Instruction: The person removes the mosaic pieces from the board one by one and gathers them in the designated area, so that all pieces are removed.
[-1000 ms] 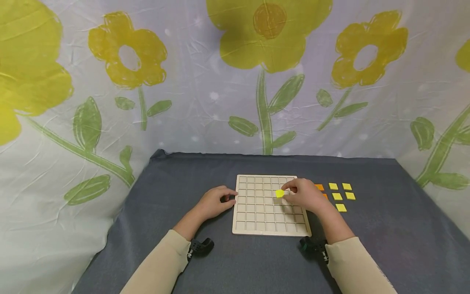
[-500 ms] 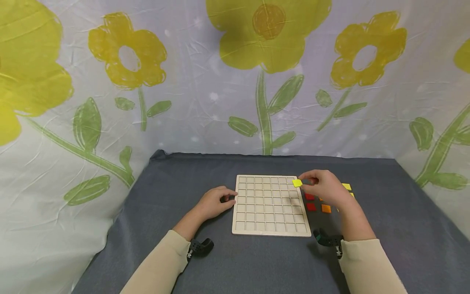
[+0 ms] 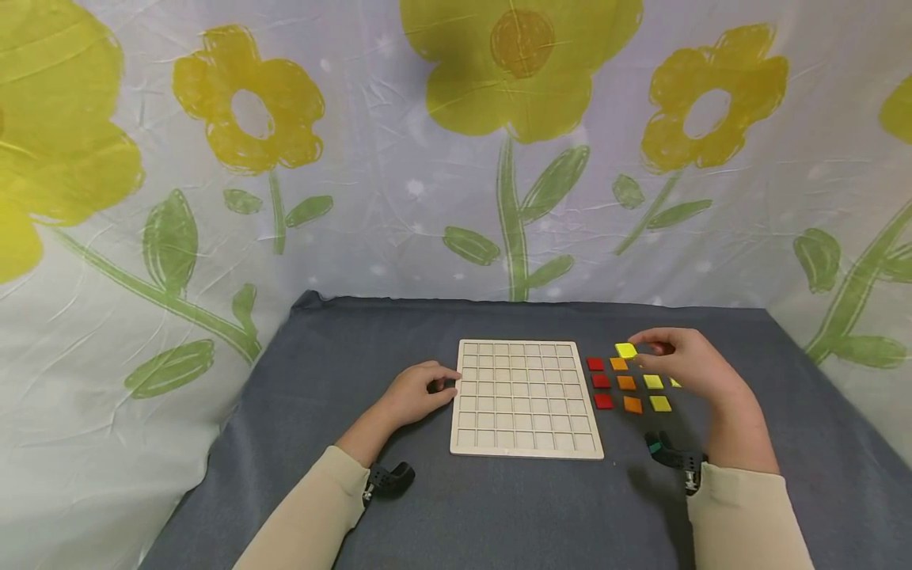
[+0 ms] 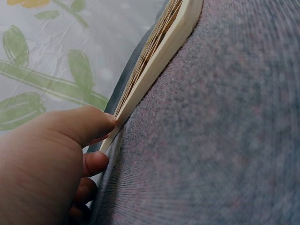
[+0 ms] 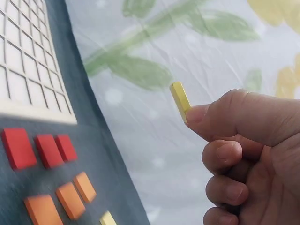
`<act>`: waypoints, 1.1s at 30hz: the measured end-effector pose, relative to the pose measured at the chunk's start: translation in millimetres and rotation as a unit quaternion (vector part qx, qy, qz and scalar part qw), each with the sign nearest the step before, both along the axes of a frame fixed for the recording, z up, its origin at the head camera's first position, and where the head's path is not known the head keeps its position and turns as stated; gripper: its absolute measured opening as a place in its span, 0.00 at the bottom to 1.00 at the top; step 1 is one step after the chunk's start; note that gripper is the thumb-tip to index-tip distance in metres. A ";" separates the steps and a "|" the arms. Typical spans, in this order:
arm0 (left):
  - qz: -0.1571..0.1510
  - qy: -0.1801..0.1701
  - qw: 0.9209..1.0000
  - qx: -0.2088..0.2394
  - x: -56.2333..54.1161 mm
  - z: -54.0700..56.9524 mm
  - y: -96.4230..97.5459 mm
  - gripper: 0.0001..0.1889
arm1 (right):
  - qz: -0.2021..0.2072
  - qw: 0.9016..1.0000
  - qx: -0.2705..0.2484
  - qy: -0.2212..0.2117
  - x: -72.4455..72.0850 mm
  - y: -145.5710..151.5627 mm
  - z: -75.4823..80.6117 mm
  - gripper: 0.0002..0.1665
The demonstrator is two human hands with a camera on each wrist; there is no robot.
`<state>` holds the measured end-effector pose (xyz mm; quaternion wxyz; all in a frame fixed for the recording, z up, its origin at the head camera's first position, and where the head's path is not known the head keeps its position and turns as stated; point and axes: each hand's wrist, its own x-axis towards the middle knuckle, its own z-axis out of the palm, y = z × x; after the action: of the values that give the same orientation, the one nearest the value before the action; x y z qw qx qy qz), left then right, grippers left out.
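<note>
Between the thumb and finger of my right hand [image 3: 687, 360] is a small yellow square tile [image 3: 625, 351], pinched and raised over the rows of loose tiles. Edge-on in the right wrist view, the same yellow tile [image 5: 180, 102] shows as a thin slab. A pale wooden grid board [image 3: 527, 400] lies on the cloth with its squares bare. My left hand [image 3: 412, 392] rests at the board's left edge. In the left wrist view, the thumb and fingertips of the left hand [image 4: 51, 154] touch the board's side [image 4: 154, 70] without wrapping round it.
Right of the board lie a column of red tiles [image 3: 601, 381], a column of orange tiles [image 3: 626, 383] and several yellow tiles [image 3: 660, 404], some partly hidden by the right hand. Dark grey cloth [image 3: 499, 514] covers the table. A flower-printed curtain [image 3: 385, 198] hangs behind.
My right hand has carried the yellow tile rightward from above the board to above the loose tiles, uncovering the red and orange ones. The left hand has stayed still.
</note>
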<state>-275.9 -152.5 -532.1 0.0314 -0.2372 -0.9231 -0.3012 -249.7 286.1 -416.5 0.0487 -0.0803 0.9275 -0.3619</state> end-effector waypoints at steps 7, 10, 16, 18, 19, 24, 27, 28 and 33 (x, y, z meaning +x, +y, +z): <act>0.002 0.003 1.000 0.001 -0.6 -0.2 -0.3 0.14 | -0.010 1.000 0.014 -0.012 2.4 31.5 -4.8 0.28; 0.004 0.001 1.000 0.000 -1.1 -0.3 0.2 0.14 | -0.013 0.999 0.015 -0.030 3.9 43.7 -8.5 0.28; 0.006 -0.006 1.000 -0.005 -2.0 -0.5 0.9 0.14 | -0.009 0.998 0.031 -0.058 9.2 68.3 -18.8 0.32; 0.003 -0.002 1.000 -0.002 -1.9 -0.2 1.1 0.14 | -0.010 0.997 0.047 -0.067 10.1 75.7 -22.6 0.33; 0.003 -0.001 1.000 -0.002 -1.9 -0.1 1.3 0.14 | -0.011 0.996 0.053 -0.074 9.9 79.0 -24.7 0.33; 0.002 0.003 1.000 -0.004 -2.5 -0.3 0.9 0.14 | -0.017 0.993 0.052 -0.107 6.4 92.7 -37.4 0.29; 0.001 0.001 1.000 -0.004 -2.7 -0.7 0.0 0.14 | -0.018 0.992 0.041 -0.117 5.7 98.0 -46.1 0.27; 0.000 0.001 1.000 -0.004 -2.5 -0.7 -0.2 0.14 | -0.017 0.992 0.038 -0.118 5.7 99.0 -49.1 0.26; -0.002 0.003 1.000 -0.002 -1.7 -1.5 -0.8 0.14 | -0.017 0.991 0.038 -0.130 4.5 102.5 -59.7 0.24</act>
<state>-277.5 -153.2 -533.6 0.0331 -0.2400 -0.9232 -0.2983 -245.3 388.6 -476.2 0.1662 -0.0148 0.9275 -0.3345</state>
